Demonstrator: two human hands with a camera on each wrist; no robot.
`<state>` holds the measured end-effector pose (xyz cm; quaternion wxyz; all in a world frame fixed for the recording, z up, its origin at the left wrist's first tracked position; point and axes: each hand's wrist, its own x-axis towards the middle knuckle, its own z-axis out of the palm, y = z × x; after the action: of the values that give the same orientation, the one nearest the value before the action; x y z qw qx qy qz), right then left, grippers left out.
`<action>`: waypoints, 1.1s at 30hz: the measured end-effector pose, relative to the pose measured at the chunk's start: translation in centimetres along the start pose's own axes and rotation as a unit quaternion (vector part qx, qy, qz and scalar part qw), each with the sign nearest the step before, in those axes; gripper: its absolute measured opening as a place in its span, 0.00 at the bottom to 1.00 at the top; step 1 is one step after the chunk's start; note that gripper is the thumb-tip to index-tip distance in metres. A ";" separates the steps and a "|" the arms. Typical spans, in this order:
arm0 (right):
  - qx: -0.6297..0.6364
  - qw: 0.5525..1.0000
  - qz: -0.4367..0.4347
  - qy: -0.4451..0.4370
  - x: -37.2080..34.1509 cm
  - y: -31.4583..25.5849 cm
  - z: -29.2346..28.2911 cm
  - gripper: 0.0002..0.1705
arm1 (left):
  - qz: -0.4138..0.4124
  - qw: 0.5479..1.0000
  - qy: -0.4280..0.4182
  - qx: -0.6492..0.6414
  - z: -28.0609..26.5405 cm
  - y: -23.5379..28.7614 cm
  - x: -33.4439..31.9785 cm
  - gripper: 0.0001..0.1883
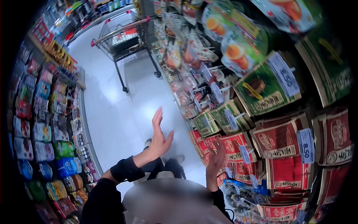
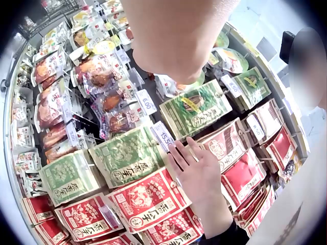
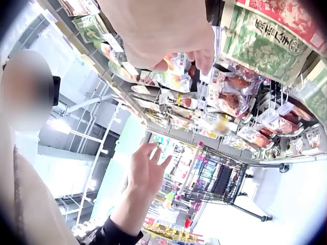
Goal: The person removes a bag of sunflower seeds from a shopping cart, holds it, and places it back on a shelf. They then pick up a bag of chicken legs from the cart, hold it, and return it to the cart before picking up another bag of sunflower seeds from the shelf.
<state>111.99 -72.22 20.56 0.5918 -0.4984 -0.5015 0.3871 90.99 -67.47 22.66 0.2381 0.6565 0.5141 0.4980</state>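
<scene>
My left hand (image 1: 161, 142) is raised over the aisle floor, its fingers extended and holding nothing. To its right, my right hand (image 1: 216, 156) is held up in front of hanging red packets (image 1: 235, 146), with nothing in its grasp. In the left wrist view, the right hand (image 2: 200, 173) overlaps the red and green packets (image 2: 127, 155), fingers spread apart. Close to the lens, part of the left hand (image 2: 176, 43) fills the top. The right wrist view has the right hand (image 3: 161, 33) near the lens and the left hand (image 3: 145, 171) with loosely bent fingers.
A shopping cart (image 1: 125, 39) with things in it stands ahead in the aisle. The packet rack (image 1: 283, 140) on the right carries price tags (image 1: 306, 145) on protruding hooks. More packaged goods fill the left shelf (image 1: 48, 130). Pale tiled floor (image 1: 108, 108) lies between them.
</scene>
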 end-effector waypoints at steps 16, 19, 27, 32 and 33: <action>0.008 0.983 0.075 -0.166 -0.6 -0.1 21.2 0.25 | -0.066 0.988 0.127 0.055 -22.6 -9.2 -2.2 0.38; 0.007 0.981 0.037 -0.193 -0.9 -0.8 27.1 0.24 | -0.072 0.987 0.141 0.031 -27.9 -11.4 -2.6 0.37; 0.033 0.959 0.025 -0.280 -1.1 -2.1 41.6 0.22 | -0.106 0.971 0.211 0.023 -39.0 -14.9 -4.7 0.35; 0.031 0.938 0.034 -0.344 0.1 -1.6 48.4 0.22 | -0.135 0.961 0.239 0.031 -42.3 -17.2 -5.1 0.34; 0.032 0.934 0.039 -0.355 0.4 -1.4 49.5 0.22 | -0.138 0.959 0.244 0.034 -42.8 -17.7 -4.9 0.34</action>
<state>63.48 -62.14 22.04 0.3753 -0.3285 -0.6466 0.5771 44.86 -74.17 22.79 0.1494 0.4452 0.6589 0.5877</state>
